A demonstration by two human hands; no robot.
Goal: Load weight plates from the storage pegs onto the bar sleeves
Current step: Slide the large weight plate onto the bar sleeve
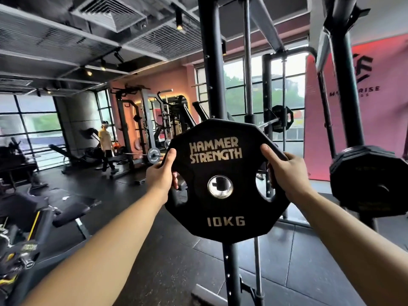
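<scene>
Holding 10 kg plate (223, 195) in air before upright (209, 62); left grip (162, 174) and right grip (284, 171) both clamping its side cutouts; plate already off peg, sleeve loading remaining; other plates (364, 171) hanging at right.

The weight plate (223, 166) is showing black with pale gold lettering and a chrome hub; the wall (353, 140) is showing pink.

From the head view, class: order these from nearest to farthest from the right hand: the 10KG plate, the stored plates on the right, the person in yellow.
1. The 10KG plate, centre, gripped by the right hand itself.
2. The stored plates, just to its right.
3. The person in yellow, far left across the gym floor.
</scene>
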